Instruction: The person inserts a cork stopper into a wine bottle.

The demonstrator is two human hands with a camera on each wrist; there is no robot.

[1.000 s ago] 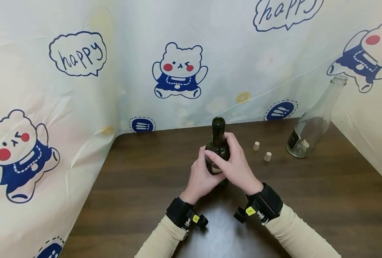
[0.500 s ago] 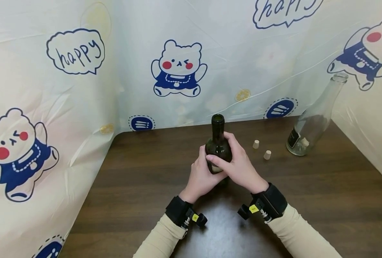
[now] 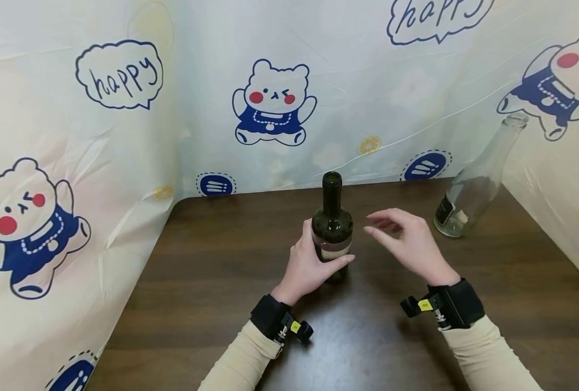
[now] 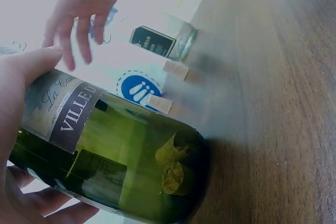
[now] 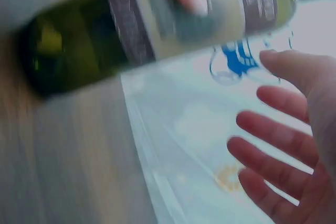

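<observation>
A dark green wine bottle point(image 3: 332, 220) stands upright near the middle of the table. My left hand point(image 3: 305, 270) grips it around the label, thumb across the front. Through its glass, the left wrist view shows two corks point(image 4: 175, 150) lying at the bottom. To the right of the bottle my right hand point(image 3: 413, 245) hovers apart from it, fingers loosely bent and holding nothing. Two loose corks lie on the table, one cork point(image 4: 176, 70) nearer the clear bottle and another cork point(image 4: 160, 104) beside it; in the head view the right hand hides them.
A clear glass bottle point(image 3: 479, 182) with a black label stands at the back right, a pale cork point(image 3: 460, 218) inside it. A printed curtain point(image 3: 274, 38) with bears rises behind the brown wooden table point(image 3: 211, 304) and along its sides.
My right hand has let go of the green bottle and moved right, over the loose corks. The left hand keeps its grip, and the bottle stays about where it was.
</observation>
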